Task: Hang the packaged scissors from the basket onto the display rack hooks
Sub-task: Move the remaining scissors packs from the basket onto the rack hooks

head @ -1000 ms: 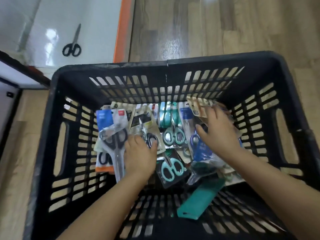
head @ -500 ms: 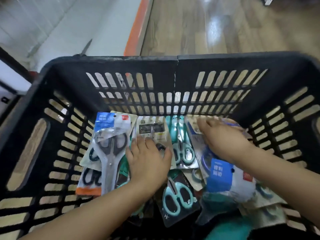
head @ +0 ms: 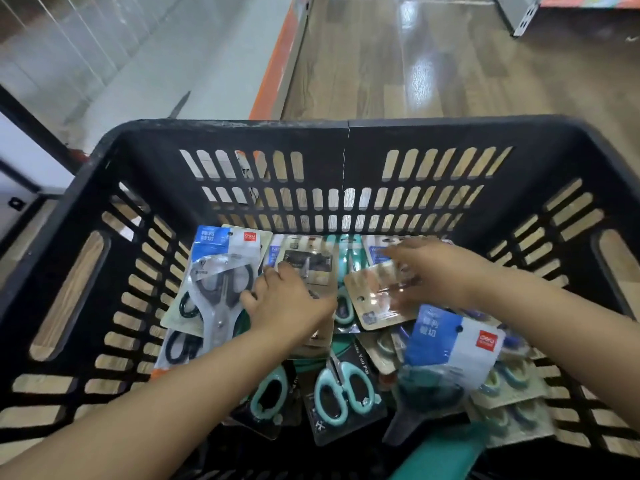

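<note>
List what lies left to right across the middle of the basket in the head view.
Basket's left wall → grey-handled scissors pack → left hand → tan-card pack → right hand → basket's right wall.

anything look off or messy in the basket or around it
Yes: the scissor packs lie jumbled in the black basket, overlapping at mixed angles, some face down. Odder, a loose blade tip shows on the white shelf base just beyond the basket's far rim, unpackaged.
</note>
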`<state>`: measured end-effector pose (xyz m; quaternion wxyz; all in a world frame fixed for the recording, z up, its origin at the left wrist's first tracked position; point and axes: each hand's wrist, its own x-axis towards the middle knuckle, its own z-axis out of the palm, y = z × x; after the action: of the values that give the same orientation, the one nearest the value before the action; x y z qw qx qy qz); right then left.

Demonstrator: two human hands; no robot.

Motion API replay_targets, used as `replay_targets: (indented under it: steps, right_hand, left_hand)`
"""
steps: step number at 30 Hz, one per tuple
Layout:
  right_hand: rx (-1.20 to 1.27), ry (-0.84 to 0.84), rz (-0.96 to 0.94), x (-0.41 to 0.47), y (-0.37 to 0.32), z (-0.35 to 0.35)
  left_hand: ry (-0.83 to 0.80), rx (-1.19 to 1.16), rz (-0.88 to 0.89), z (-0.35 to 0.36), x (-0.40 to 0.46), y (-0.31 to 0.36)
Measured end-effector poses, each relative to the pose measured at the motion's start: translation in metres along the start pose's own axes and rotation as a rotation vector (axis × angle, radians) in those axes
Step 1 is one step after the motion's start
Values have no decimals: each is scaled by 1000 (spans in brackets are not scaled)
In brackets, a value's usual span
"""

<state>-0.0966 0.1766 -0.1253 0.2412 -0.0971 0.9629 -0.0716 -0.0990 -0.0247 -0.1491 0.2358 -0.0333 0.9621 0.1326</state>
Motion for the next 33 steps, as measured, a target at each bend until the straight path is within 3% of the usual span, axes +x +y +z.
replay_targets:
  steps: [4, 10, 17, 20, 26, 33]
  right_hand:
    - [110, -65, 53, 1, 8, 8]
    - [-52, -26, 90, 4, 9, 9]
    - [-15, 15, 184, -2, 8, 1]
    - [64, 72, 223, -6, 12, -4]
    - [167, 149, 236, -12, 13, -8]
    - [583, 365, 283, -27, 8, -31]
  left_hand:
    - [-13, -34, -45, -2, 5, 4]
    - [33, 80, -19, 2, 4, 1]
    - [20, -56, -52, -7, 6, 0]
    - [3, -239, -18, -15, 3, 2]
    - [-135, -728, -156, -25, 6, -3]
    - [-177, -980, 47, -55, -1, -3]
